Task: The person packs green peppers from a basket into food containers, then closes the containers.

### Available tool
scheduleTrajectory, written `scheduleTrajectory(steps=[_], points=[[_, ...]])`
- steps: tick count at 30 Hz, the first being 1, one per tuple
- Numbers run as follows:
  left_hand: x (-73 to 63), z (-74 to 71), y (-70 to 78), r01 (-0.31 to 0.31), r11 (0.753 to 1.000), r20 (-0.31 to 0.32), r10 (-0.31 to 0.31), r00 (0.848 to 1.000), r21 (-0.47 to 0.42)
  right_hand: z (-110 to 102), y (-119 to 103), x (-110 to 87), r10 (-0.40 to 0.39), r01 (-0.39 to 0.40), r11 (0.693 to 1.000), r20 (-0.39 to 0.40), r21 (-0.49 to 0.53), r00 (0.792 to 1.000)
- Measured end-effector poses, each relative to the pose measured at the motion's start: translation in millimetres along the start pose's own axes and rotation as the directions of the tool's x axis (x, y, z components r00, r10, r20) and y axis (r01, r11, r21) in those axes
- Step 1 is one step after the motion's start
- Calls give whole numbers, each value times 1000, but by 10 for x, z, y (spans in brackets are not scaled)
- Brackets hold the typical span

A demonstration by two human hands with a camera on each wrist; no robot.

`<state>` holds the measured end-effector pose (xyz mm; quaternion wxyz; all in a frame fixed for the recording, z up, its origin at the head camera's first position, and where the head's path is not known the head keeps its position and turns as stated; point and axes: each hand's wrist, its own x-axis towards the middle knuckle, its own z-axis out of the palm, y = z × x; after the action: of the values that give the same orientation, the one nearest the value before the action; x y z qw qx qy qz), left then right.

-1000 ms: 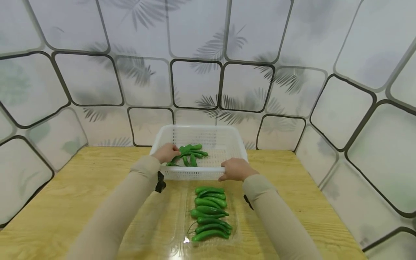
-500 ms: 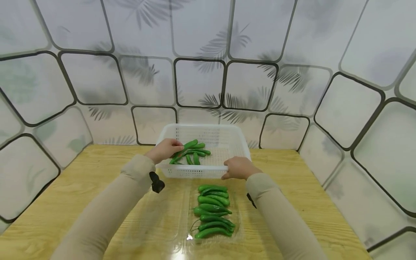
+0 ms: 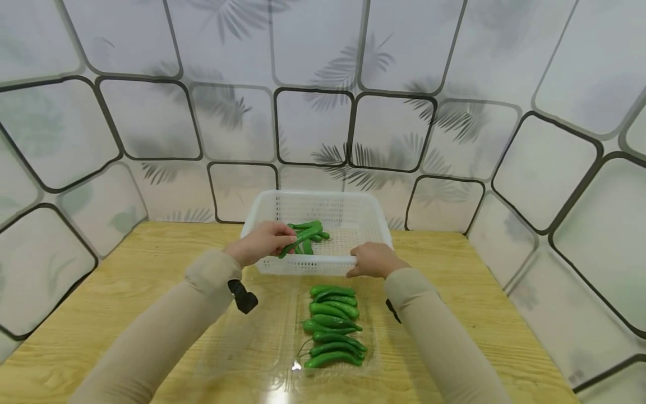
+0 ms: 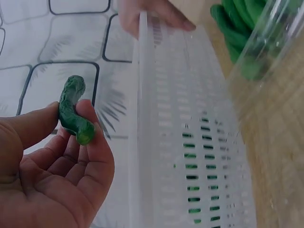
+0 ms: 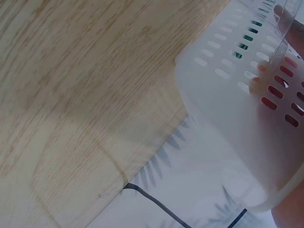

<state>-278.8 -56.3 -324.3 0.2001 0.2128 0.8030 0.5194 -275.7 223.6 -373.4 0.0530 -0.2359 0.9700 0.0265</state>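
Green pepper (image 4: 69, 111), just 1, pinched by the left hand (image 3: 266, 243); right hand (image 3: 372, 260) apparently grips the white basket (image 3: 318, 266).

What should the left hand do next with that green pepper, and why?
Maybe the left hand should bring its slim, curved green pepper toward the clear plastic container, because it's in a pinch grip, and similar long green peppers lie lined up there.
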Motion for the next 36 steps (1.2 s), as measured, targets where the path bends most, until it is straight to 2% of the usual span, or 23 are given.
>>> scheduleTrajectory(steps=[6,12,18,22,25,28,36], points=[[-82,183,50,1,1000,69,-2,998,12,22,31,13,4,-4,1000,7,0,1000],[-80,389,40,-2,998,159,-8,987,62,-3,35,1,20,-21,999,11,33,1000],[-31,561,-20,-11,983,182,-23,983,183,-15,20,17,15,-15,999,5,31,1000],[2,668,-42,-45,948,194,-18,981,316,-18,12,27,14,-14,1000,7,28,1000],[26,753,-37,-92,910,216,3,976,405,-20,7,23,14,-14,999,6,40,1000],[49,835,-28,-130,877,220,28,975,462,-21,3,14,10,-10,999,7,45,1000],[115,1026,-117,-118,809,202,-2,979,576,-18,-3,8,1,-1,999,18,37,1000]])
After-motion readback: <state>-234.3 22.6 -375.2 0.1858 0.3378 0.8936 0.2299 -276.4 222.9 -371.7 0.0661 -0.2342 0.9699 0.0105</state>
